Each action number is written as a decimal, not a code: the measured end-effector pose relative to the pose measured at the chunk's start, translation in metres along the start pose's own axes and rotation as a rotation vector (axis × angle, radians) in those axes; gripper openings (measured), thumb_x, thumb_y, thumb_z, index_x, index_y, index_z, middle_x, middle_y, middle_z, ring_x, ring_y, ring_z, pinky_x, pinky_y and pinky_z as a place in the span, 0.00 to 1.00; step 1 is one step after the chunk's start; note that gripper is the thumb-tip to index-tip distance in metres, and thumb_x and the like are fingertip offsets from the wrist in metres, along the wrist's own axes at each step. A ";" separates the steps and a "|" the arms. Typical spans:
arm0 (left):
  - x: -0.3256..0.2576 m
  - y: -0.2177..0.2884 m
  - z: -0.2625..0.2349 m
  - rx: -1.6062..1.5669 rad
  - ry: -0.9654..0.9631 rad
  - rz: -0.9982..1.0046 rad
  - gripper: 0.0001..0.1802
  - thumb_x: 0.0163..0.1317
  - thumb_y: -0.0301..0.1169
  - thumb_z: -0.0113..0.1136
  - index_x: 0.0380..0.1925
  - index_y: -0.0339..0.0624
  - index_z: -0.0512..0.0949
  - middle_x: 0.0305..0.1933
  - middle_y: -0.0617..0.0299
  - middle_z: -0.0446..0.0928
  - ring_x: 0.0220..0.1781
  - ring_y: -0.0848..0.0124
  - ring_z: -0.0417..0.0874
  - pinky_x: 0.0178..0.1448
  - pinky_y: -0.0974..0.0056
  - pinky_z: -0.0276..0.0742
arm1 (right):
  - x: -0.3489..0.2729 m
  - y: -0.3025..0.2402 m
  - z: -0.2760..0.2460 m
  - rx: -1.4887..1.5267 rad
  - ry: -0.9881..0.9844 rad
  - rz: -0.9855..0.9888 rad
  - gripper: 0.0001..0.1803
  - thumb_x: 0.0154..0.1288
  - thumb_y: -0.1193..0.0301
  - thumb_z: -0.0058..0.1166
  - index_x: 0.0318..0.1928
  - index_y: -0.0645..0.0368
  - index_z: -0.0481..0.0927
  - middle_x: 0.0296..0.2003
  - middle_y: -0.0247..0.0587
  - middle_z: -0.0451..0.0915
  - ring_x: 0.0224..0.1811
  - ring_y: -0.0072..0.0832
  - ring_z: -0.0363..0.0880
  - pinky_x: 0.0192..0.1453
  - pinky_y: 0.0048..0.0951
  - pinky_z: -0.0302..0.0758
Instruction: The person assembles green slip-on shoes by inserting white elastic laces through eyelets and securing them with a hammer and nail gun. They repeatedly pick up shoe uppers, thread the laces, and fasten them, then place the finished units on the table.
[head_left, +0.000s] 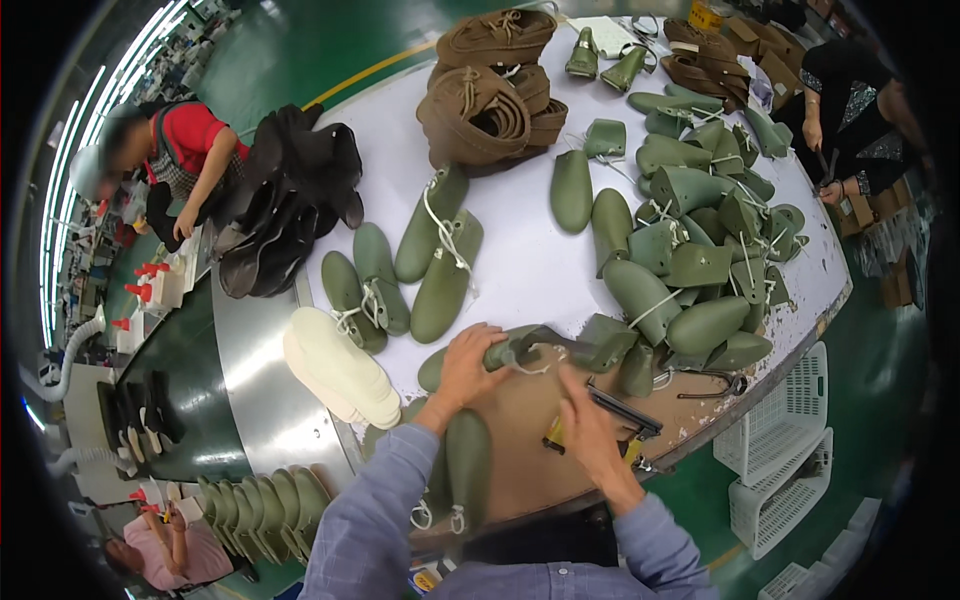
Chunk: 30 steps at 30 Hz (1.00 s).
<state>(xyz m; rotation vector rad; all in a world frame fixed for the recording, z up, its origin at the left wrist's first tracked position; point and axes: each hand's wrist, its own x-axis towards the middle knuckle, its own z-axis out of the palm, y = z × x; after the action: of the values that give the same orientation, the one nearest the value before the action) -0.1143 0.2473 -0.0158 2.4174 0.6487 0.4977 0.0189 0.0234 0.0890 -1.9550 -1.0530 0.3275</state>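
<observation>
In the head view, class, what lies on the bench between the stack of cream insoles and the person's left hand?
Only bare white bench separates the cream insoles from the left hand, which grips a green shoe last.

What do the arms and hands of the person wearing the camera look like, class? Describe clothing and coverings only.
Both forearms are covered by long sleeves of a blue-grey woven shirt with a fine check pattern, left sleeve and right sleeve, reaching to the wrists. The left hand and right hand are bare: no gloves, and no rings or watch can be made out.
</observation>
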 end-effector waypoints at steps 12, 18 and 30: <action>-0.029 -0.035 -0.033 -0.009 0.047 -0.057 0.32 0.44 0.35 0.78 0.52 0.45 0.80 0.59 0.53 0.81 0.63 0.52 0.79 0.68 0.52 0.71 | -0.028 0.017 -0.016 -0.008 -0.162 0.099 0.25 0.70 0.67 0.60 0.67 0.40 0.77 0.44 0.47 0.86 0.40 0.51 0.86 0.45 0.46 0.83; 0.005 0.012 -0.083 0.193 0.377 0.018 0.22 0.50 0.16 0.59 0.48 0.38 0.79 0.59 0.45 0.78 0.64 0.47 0.77 0.70 0.47 0.69 | -0.165 0.096 -0.129 -0.411 0.180 0.220 0.22 0.54 0.71 0.74 0.52 0.55 0.86 0.33 0.44 0.81 0.27 0.44 0.81 0.30 0.39 0.77; 0.337 0.048 0.120 0.163 0.195 -0.142 0.46 0.61 0.43 0.70 0.74 0.38 0.60 0.74 0.38 0.64 0.73 0.43 0.68 0.73 0.46 0.68 | -0.165 0.185 -0.099 -0.479 0.262 0.531 0.32 0.65 0.64 0.67 0.68 0.52 0.75 0.49 0.51 0.81 0.50 0.48 0.79 0.55 0.45 0.76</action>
<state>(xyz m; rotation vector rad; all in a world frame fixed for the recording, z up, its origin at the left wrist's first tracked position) 0.2332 0.3454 -0.0113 2.4690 0.9718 0.6481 0.0770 -0.2105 -0.0250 -2.6186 -0.4502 0.0964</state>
